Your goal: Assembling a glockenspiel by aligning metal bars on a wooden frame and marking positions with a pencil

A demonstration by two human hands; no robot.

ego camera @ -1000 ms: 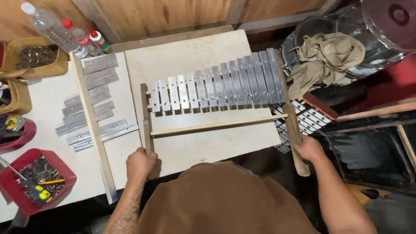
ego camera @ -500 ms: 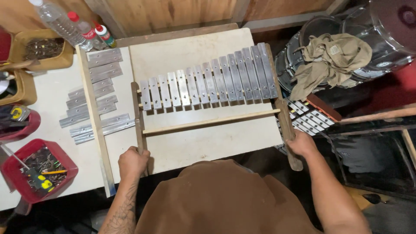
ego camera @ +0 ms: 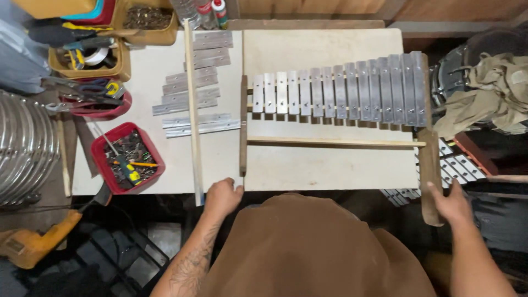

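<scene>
Left hand (ego camera: 221,196) closed on near end of xylophone (ego camera: 335,93) frame's left rail, right hand (ego camera: 452,202) gripping right rail, on tabletop (ego camera: 308,168)

Wooden xylophone frame (ego camera: 330,142) flat on board; graded metal bars (ego camera: 341,91) across; bars lengthen rightward

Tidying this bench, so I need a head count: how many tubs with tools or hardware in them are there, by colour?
Red tubs: 2
Yellow tubs: 2
Total: 4
</scene>
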